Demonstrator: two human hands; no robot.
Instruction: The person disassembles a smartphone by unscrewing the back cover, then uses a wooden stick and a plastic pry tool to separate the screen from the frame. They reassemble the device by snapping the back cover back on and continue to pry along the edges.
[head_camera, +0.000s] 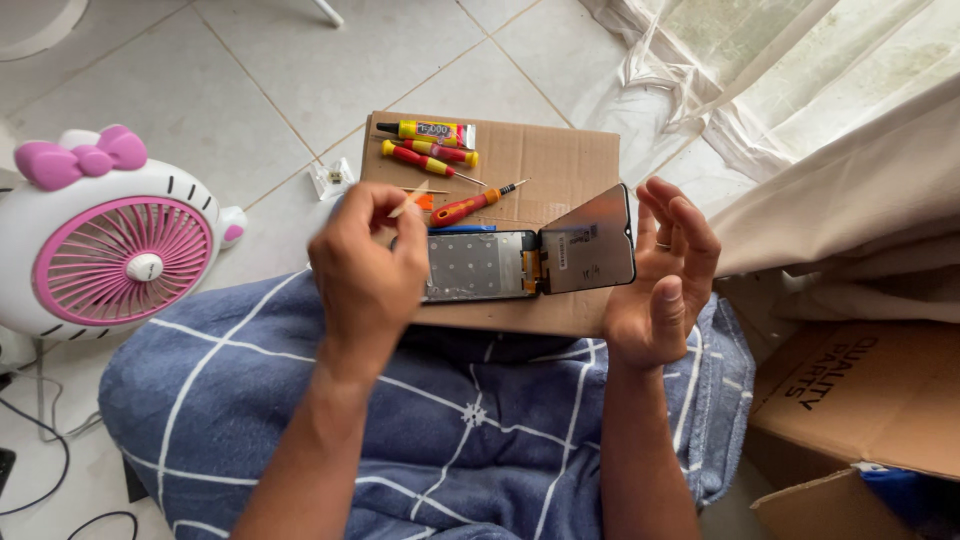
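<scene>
An opened phone lies on a cardboard sheet: its frame rests flat and the dark screen panel is swung open to the right. My right hand holds the panel's right edge with spread fingers. My left hand hovers over the frame's left end and pinches a thin pale pick between thumb and fingers.
Red-and-yellow screwdrivers, another screwdriver and a glue tube lie on the cardboard's far part. A pink-and-white fan stands left. A cardboard box sits right. A blue blanket covers my lap; curtains hang at right.
</scene>
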